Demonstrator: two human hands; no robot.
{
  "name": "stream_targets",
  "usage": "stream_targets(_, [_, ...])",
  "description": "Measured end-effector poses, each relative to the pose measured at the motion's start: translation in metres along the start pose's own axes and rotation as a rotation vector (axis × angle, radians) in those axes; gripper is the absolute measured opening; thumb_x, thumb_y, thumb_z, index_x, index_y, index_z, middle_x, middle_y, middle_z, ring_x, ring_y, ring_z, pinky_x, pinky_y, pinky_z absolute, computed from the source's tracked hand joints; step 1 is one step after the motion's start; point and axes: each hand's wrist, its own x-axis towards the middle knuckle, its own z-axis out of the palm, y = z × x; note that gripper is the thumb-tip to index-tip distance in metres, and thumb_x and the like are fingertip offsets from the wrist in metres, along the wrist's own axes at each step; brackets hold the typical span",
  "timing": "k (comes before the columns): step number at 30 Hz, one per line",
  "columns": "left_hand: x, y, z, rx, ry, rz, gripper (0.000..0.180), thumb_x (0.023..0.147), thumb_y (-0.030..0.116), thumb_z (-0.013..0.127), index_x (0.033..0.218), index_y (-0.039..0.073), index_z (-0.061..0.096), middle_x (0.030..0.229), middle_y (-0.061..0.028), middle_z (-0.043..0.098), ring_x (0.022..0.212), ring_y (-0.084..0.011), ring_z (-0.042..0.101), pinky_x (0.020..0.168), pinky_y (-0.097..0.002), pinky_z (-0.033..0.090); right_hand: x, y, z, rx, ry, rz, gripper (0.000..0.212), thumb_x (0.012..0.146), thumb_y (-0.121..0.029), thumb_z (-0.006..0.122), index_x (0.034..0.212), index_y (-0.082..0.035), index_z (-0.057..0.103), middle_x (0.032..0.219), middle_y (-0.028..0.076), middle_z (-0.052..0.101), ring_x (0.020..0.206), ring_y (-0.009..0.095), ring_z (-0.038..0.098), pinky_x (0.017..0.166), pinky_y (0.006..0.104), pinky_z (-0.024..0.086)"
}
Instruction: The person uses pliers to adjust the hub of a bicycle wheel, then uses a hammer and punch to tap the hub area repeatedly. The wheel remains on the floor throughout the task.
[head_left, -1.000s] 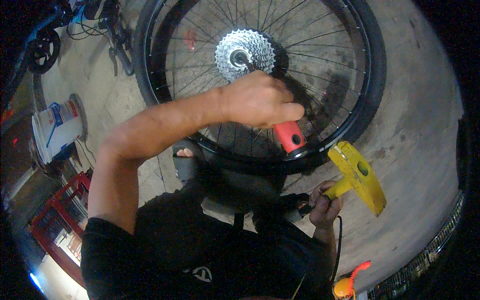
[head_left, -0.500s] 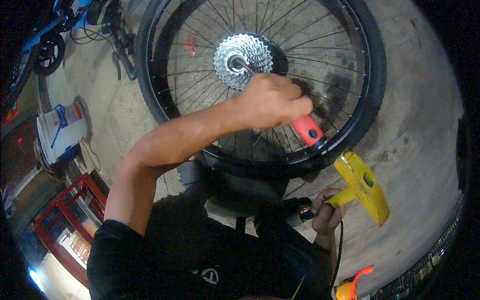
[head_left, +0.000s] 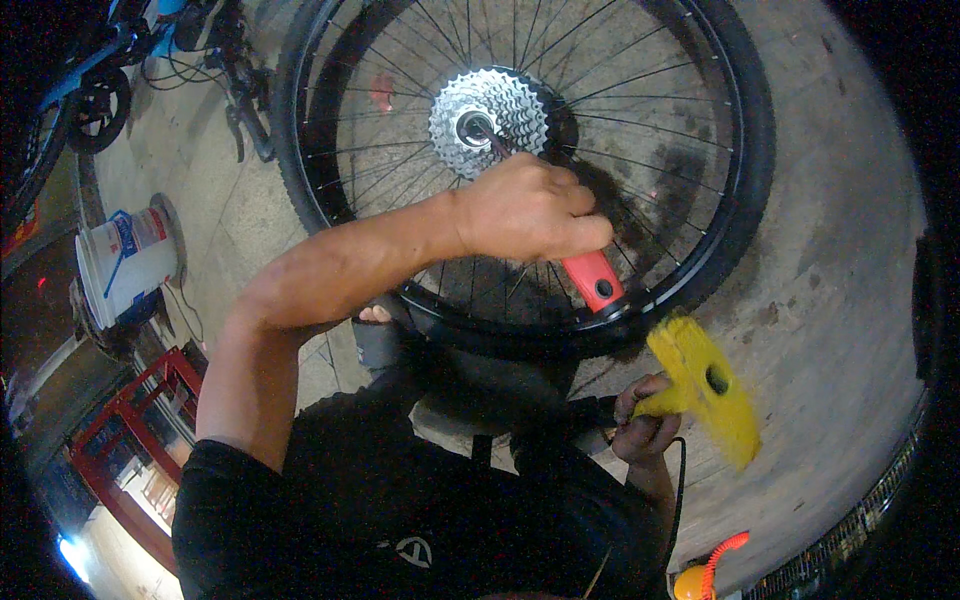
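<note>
Where left hand [head_left: 530, 210] grips red-handled tool [head_left: 592, 280], shaft hidden; yellow brush [head_left: 705, 385] blurred

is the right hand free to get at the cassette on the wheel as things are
Probably not at once. The right hand is shut on a yellow brush, low beside the tyre, and the left hand with its red-handled tool already lies across the spokes toward the cassette.
</note>
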Motion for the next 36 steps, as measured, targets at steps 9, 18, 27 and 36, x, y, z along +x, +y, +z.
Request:
stream_targets(9, [0.005,0.002,-0.002,0.045,0.0,-0.028,0.021,0.066,0.019,0.065,0.078,0.014,0.048,0.064,-0.0026,0.053,0.059,-0.0244,0.06,0.046,-0.0361,0.048,-0.003,0.024,-0.006,-0.485,-0.091,-0.282,0.014,0.086,-0.011,0.042,0.097,-0.003,0.045,0.074,0.009,0.05,0.057,0.013,0.045,0.047,0.0259,0.04])
stream_targets(18, [0.001,0.0,0.007,0.09,-0.021,0.001,0.021,0.067,0.02,0.064,0.075,0.014,0.046,0.063,-0.0025,0.05,0.058,-0.0239,0.059,0.044,-0.0362,0.046,0.001,0.038,-0.007,-0.638,-0.206,-0.378,0.011,0.085,-0.012,0.041,0.092,-0.005,0.044,0.067,0.006,0.045,0.056,0.013,0.043,0.046,0.0268,0.038])
stream_targets(27, [0.003,-0.005,-0.002,-0.079,0.073,-0.069,0.03,0.063,0.021,0.07,0.082,0.014,0.048,0.066,-0.0034,0.053,0.062,-0.0267,0.06,0.047,-0.0392,0.047,0.012,0.003,0.016,-0.127,0.012,-0.17,0.038,0.092,-0.039,0.051,0.104,-0.007,0.038,0.074,0.007,0.044,0.056,0.012,0.042,0.046,0.0257,0.041])
stream_targets(36, [-0.004,0.007,-0.002,-0.056,0.107,-0.031,0.034,0.06,0.028,0.072,0.081,0.015,0.049,0.065,-0.0019,0.053,0.06,-0.0254,0.06,0.046,-0.0386,0.047,0.016,-0.014,0.021,-0.216,0.019,0.051,0.042,0.09,-0.046,0.05,0.098,-0.006,0.04,0.072,0.005,0.045,0.054,0.012,0.042,0.047,0.0256,0.04])
